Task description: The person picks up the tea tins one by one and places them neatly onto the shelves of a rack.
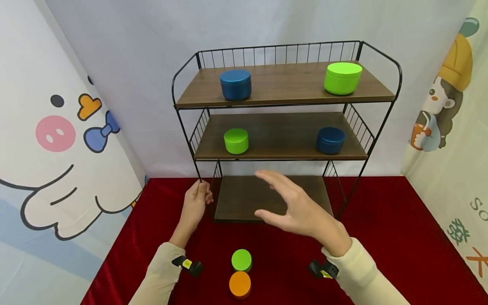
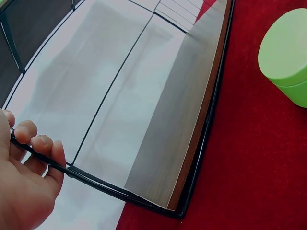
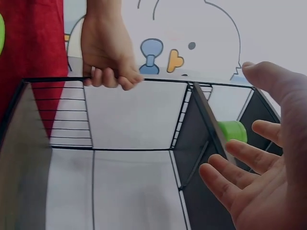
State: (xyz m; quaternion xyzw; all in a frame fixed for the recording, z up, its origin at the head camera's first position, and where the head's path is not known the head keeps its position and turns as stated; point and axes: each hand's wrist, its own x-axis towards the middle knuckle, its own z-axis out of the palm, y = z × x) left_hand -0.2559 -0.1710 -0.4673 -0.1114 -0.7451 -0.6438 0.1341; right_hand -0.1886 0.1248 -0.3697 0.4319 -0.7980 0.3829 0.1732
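Note:
A three-tier rack [image 1: 286, 82] with brown boards and a black wire frame stands on red cloth. My left hand [image 1: 195, 203] grips its left front post, below the middle board; in the left wrist view the fingers [image 2: 42, 143] curl round the black rod. My right hand [image 1: 297, 207] hovers in front of the bottom board [image 1: 240, 199], fingers spread and thumb apart, holding nothing. On the top board sit a blue tin [image 1: 236, 85] at left and a green tin [image 1: 342, 79] at right. The middle board carries a smaller green tin [image 1: 236, 142] at left and a blue tin [image 1: 330, 141] at right.
Between my forearms, a green round tin [image 1: 241, 259] and an orange one [image 1: 240, 284] sit close together on the red cloth [image 1: 385, 237]. A pale curtain [image 1: 160, 127] hangs behind the rack, with cartoon-printed cloths on both sides.

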